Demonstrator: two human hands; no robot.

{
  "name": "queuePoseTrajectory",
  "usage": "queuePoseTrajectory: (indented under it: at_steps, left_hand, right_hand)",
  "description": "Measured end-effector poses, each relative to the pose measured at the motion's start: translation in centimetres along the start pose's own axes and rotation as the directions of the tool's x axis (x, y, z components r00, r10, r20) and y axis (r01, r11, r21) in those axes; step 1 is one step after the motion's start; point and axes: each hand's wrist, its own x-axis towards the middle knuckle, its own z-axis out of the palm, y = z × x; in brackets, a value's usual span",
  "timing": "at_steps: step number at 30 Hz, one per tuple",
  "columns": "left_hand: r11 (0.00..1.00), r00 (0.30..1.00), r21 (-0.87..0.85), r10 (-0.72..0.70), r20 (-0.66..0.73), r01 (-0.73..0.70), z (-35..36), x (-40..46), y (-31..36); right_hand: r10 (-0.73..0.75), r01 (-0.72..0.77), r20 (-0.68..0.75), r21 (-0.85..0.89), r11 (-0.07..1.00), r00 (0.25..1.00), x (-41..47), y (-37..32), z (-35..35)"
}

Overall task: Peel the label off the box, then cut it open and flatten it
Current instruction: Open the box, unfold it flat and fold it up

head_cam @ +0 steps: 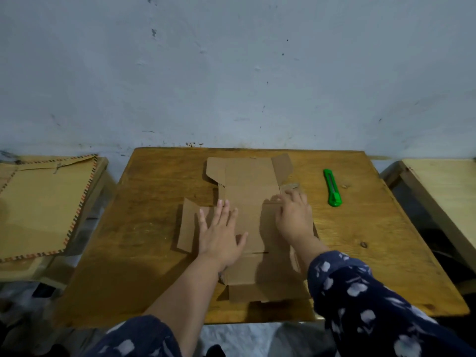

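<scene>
A brown cardboard box [247, 176] lies cut open and spread flat in the middle of a wooden table [154, 228], its flaps out to the sides. My left hand [220, 234] presses palm-down on its left part, fingers apart. My right hand [295, 217] rests palm-down on the right part, fingers slightly curled over a flap edge. Neither hand holds anything. A green utility knife [332, 187] lies on the table to the right of the box, apart from both hands. A small scrap of paper or cardboard [292, 186] lies just beyond my right fingertips.
The table stands against a pale blue wall [231, 73]. Flattened cardboard sheets with striped edges [38, 202] are stacked on a low surface to the left. Another pale wooden table [443, 189] stands to the right, with a gap between.
</scene>
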Motion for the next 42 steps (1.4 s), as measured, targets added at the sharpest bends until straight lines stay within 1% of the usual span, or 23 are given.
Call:
queuePoseTrajectory:
  at_steps: [1, 3, 6, 8, 11, 13, 16, 18, 20, 21, 23, 27, 32, 34, 37, 38, 42]
  left_hand:
    - [1.0, 1.0, 0.005, -0.014, 0.027, 0.014, 0.4, 0.1, -0.2]
    - [0.999, 0.996, 0.014, -0.048, 0.077, 0.047, 1.2, 0.4, -0.8]
    - [0.999, 0.993, 0.036, -0.044, 0.107, 0.041, 2.0, 0.6, -1.7]
    - [0.999, 0.994, 0.017, -0.042, 0.097, 0.041, 2.5, 0.5, -1.9]
    - [1.0, 0.999, 0.0, -0.031, 0.039, 0.031, 3.0, 0.2, -2.1]
    - [0.999, 0.999, -0.003, -0.036, 0.002, 0.036, 3.3, 0.1, -2.1]
    - [0.998, 0.998, -0.01, -0.059, -0.034, 0.058, 3.7, 0.2, -2.1]
    - [0.997, 0.996, -0.031, -0.072, -0.051, 0.071, 3.9, 0.3, -2.1]
    - [0.997, 0.996, -0.037, -0.073, -0.049, 0.072, 4.0, 0.5, -2.1]
    - [0.997, 0.996, -0.041, -0.071, -0.054, 0.068, 4.0, 0.5, -2.1]
    - [0.996, 0.994, -0.062, -0.066, -0.089, 0.06, 4.1, 0.6, -2.2]
    - [0.993, 0.989, -0.115, -0.037, -0.141, 0.021, 4.5, 0.6, -2.3]
    - [0.994, 0.992, -0.084, -0.079, -0.096, 0.071, 3.9, 1.8, -2.4]
    - [0.991, 0.992, -0.088, -0.105, -0.071, 0.099, 3.8, 2.5, -2.4]
    - [0.986, 0.988, -0.102, -0.139, -0.071, 0.131, 3.8, 3.2, -2.3]
    - [0.985, 0.987, -0.099, -0.147, -0.069, 0.14, 3.7, 3.3, -2.2]
    - [0.984, 0.985, -0.1, -0.154, -0.073, 0.146, 3.5, 3.5, -2.1]
  right_hand:
    - [0.012, -0.012, 0.011, -0.001, 1.0, 1.0, 0.7, 0.3, -0.1]
    - [0.023, -0.019, 0.076, -0.05, 0.999, 0.997, 1.8, 0.8, -0.2]
    - [0.053, -0.028, 0.179, -0.139, 0.99, 0.982, 2.9, 1.5, -0.1]
    - [0.096, -0.069, 0.206, -0.135, 0.988, 0.974, 3.7, 1.9, 0.2]
    - [0.158, -0.137, 0.231, -0.105, 0.985, 0.96, 5.2, 2.8, 0.8]
    - [0.177, -0.172, 0.202, -0.038, 0.984, 0.963, 6.5, 3.4, 1.1]
    - [0.194, -0.212, 0.136, 0.133, 0.968, 0.972, 8.8, 4.0, 1.4]
    - [0.24, -0.258, 0.1, 0.278, 0.925, 0.966, 10.3, 4.0, 1.4]
    - [0.288, -0.316, 0.13, 0.407, 0.857, 0.949, 11.7, 3.8, 1.3]
    - [0.288, -0.326, 0.153, 0.449, 0.832, 0.945, 12.3, 3.8, 1.3]
    - [0.275, -0.33, 0.182, 0.491, 0.806, 0.944, 13.2, 3.7, 1.4]
    - [0.314, -0.379, 0.215, 0.576, 0.724, 0.925, 14.4, 3.4, 2.0]
    - [0.362, -0.423, 0.237, 0.658, 0.623, 0.902, 15.5, 3.8, 2.0]
    - [0.358, -0.42, 0.242, 0.691, 0.589, 0.902, 15.9, 3.9, 1.3]
    - [0.352, -0.432, 0.284, 0.763, 0.48, 0.892, 16.0, 3.9, 0.0]
    - [0.348, -0.425, 0.281, 0.775, 0.468, 0.894, 15.8, 3.9, -0.3]
    - [0.332, -0.372, 0.219, 0.767, 0.522, 0.918, 14.6, 4.1, -0.5]
